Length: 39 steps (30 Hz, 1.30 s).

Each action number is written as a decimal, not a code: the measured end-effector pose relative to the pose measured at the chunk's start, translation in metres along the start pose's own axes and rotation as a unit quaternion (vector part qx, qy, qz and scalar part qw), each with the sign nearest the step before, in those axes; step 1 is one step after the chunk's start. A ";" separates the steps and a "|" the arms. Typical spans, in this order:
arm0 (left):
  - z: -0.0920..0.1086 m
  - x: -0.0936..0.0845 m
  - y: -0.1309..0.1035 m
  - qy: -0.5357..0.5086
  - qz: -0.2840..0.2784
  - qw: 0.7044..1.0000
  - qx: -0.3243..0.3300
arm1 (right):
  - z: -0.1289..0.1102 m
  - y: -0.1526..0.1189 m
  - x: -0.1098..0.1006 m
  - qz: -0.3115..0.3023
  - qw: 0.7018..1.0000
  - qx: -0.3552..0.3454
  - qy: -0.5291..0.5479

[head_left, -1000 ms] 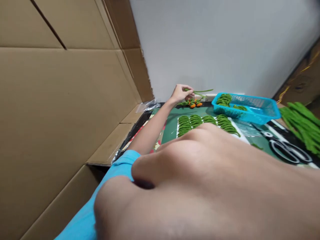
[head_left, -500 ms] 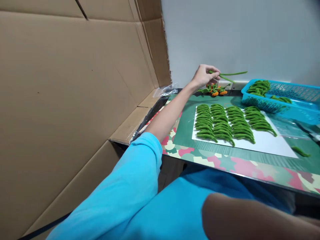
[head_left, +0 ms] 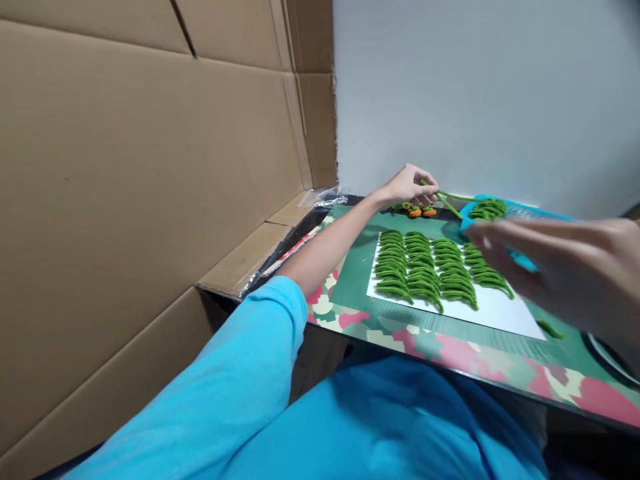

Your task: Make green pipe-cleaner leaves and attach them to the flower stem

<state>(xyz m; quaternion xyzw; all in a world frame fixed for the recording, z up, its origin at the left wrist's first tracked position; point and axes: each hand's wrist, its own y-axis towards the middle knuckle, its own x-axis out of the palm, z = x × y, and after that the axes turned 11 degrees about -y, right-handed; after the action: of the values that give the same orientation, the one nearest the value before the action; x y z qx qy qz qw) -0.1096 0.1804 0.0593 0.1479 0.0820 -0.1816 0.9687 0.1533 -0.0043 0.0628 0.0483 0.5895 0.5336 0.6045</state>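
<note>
Big cardboard panels (head_left: 125, 187) on the left, alongside the bench (head_left: 490, 357). Blue basket (head_left: 543, 211) at the back of the bench, curved green pieces (head_left: 487, 210) heaped in its left end; rest of its inside not visible. White sheet (head_left: 510, 317) on the bench carries four columns of green pieces (head_left: 420, 267), fourth one shorter. One loose green piece (head_left: 551, 329) just beside the sheet's right corner.

Left hand (head_left: 413, 185): thumb and fingers pinched narrow on green stems (head_left: 457, 196) — ends stick out toward the basket, above the bench. Orange pieces (head_left: 423, 211) just below it.

Right hand (head_left: 565, 267): raised over the right of the bench, blurred — cannot tell finger gap or whether it holds anything. It hides the basket's front. A black-and-white loop (head_left: 607, 360) below it is partly covered.
</note>
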 end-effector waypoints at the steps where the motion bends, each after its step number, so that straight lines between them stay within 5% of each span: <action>1: 0.005 0.003 -0.001 0.006 -0.023 1.000 0.007 | 0.008 0.018 0.012 0.000 0.998 -0.001 -0.060; 5: 0.023 0.013 -0.005 0.026 -0.070 0.996 0.048 | 0.024 0.052 0.069 -0.036 0.991 0.071 -0.104; 10: 0.035 0.022 -0.008 0.016 -0.110 0.993 0.049 | 0.015 0.043 0.110 -0.067 0.972 0.217 0.062; 13: 0.039 0.027 -0.009 0.013 -0.107 0.994 0.025 | 0.013 0.039 0.114 -0.054 0.952 0.277 0.116; 22: 0.037 0.023 -0.006 0.018 -0.066 0.998 -0.006 | 0.021 0.034 0.123 0.002 0.902 0.315 0.296; 32: 0.046 0.021 -0.013 -0.017 -0.082 0.996 -0.014 | 0.028 0.036 0.129 0.018 0.768 0.324 0.552; 39: 0.046 0.022 -0.012 -0.041 -0.065 0.997 -0.009 | 0.028 0.036 0.136 0.054 0.715 0.348 0.604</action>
<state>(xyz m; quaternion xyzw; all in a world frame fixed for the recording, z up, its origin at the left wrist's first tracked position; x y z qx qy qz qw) -0.0890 0.1480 0.0949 0.1262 0.0528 -0.2491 0.9588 0.1175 0.1224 0.0062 -0.0456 0.9697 0.2381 0.0300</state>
